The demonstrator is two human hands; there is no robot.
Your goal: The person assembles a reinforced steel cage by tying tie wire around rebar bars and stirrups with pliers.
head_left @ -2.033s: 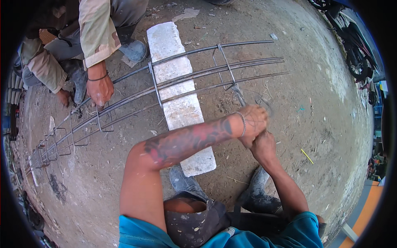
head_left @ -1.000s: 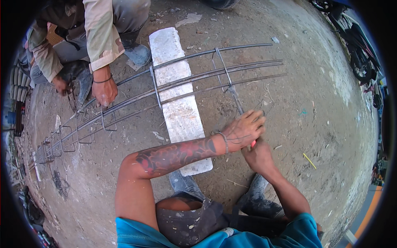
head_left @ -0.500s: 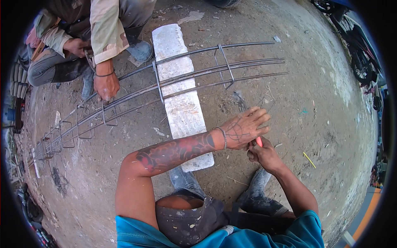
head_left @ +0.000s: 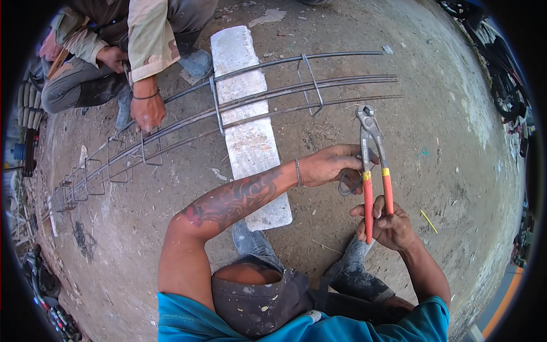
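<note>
My right hand (head_left: pixel 389 227) grips the red handles of steel pincers (head_left: pixel 371 149), which stand upright with the jaws pointing away from me. My left hand (head_left: pixel 330 165) reaches across from the tattooed forearm. Its fingers pinch a small loop of grey wire (head_left: pixel 346 185) against the pincers' shafts. Both hands hover over bare ground, a short way in front of the long rebar cage (head_left: pixel 342 82), whose free end lies just beyond the jaws. The cage rests across a white slab (head_left: pixel 246 137).
A crouching co-worker at the top left presses one hand (head_left: pixel 147 112) on the cage bars. Square stirrups (head_left: pixel 91 176) line the cage's left part. My shoes (head_left: pixel 356 273) stand on the dirt below my hands. Motorbikes (head_left: pixel 501 74) are parked at the right edge.
My hands have drawn back from the cage's end toward me, and the pincers now stand upright in plain sight. The co-worker has shifted and still holds the bars.
</note>
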